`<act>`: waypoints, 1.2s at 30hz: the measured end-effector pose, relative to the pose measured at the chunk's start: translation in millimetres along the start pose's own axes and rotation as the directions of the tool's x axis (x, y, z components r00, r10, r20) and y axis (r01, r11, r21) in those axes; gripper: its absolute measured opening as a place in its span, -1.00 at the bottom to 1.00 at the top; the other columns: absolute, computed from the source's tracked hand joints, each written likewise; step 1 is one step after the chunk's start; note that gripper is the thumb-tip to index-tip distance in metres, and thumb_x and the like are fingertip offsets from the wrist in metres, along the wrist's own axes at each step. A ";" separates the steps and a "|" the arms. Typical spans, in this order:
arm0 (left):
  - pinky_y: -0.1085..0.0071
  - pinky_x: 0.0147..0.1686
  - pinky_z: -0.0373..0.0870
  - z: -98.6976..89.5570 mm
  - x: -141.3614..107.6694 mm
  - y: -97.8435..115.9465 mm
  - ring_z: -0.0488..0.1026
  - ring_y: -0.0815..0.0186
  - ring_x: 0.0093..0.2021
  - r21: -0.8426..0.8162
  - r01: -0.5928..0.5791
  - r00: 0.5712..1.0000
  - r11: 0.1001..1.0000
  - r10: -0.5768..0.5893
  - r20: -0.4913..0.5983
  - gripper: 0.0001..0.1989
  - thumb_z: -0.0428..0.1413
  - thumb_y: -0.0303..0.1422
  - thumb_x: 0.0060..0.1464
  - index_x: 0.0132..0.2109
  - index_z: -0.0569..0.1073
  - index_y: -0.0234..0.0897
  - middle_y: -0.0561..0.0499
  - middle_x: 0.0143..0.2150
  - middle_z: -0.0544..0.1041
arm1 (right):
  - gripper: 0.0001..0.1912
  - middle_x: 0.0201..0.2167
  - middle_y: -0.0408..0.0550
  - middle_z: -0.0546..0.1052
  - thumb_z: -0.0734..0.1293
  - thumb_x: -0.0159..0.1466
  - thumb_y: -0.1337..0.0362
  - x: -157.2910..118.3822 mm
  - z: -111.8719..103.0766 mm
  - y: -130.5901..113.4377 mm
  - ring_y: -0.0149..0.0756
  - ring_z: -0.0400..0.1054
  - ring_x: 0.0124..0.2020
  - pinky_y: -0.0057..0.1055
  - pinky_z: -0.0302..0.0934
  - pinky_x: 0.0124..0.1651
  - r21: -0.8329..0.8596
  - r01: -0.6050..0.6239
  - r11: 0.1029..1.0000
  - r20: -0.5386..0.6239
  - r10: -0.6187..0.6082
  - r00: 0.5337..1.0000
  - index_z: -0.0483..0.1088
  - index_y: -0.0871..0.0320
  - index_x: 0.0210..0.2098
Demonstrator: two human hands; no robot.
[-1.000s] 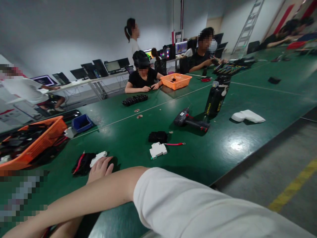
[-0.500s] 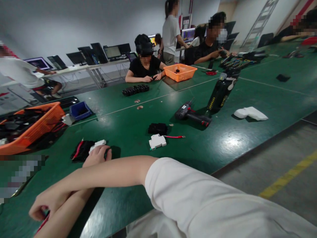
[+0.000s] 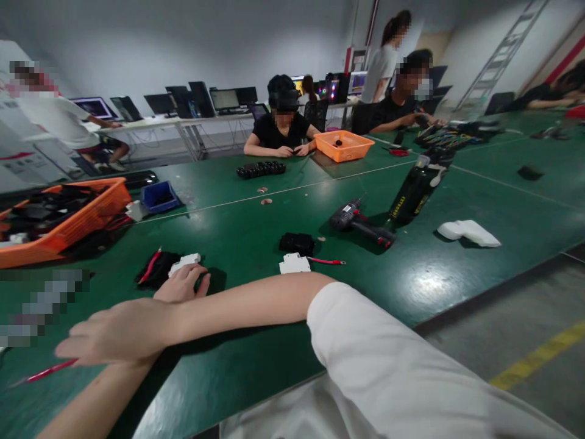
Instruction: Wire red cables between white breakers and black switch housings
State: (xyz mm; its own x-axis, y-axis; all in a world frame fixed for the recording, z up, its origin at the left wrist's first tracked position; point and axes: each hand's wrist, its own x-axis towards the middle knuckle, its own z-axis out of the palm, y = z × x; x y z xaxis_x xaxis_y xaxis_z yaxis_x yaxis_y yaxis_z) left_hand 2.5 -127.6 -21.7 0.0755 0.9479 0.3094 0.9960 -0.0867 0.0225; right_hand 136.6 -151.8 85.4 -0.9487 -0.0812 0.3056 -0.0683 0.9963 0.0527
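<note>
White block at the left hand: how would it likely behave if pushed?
The white block is probably stiff, given its crisp edges. Its flat, boxy shape suggests sliding rather than rolling. The black bundle close beside it looks soft and may bunch or drag along.

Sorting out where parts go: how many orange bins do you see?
2. One orange bin is at the far left, holding black parts; the other bin is across the table, beside a seated person. Others could be hidden.

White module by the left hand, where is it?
Left of centre in the head view, the white module lies at the left hand, just right of the black bundle with the red lead.
</note>
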 end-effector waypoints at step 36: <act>0.16 0.25 0.27 -6.8 -9.6 -11.6 0.33 0.07 0.25 0.003 -0.095 0.995 0.995 0.095 -0.026 -0.53 -0.22 -0.22 0.34 0.21 0.30 -0.39 -0.26 0.25 0.36 | -0.79 -0.34 -0.04 0.53 0.23 0.41 0.23 -253.9 10.6 66.8 -0.28 0.35 -0.27 -0.35 0.15 -0.17 0.094 -0.106 0.990 -0.054 0.112 0.992 0.43 0.19 -0.25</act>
State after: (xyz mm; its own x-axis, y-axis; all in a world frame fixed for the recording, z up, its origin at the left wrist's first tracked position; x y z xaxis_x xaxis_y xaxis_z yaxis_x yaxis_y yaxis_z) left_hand -10.2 -137.8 -18.5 0.1686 0.9271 0.3348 0.9844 -0.1754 -0.0099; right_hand 369.7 -64.3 1.3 -0.9324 0.0291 0.3602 0.0040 0.9975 -0.0701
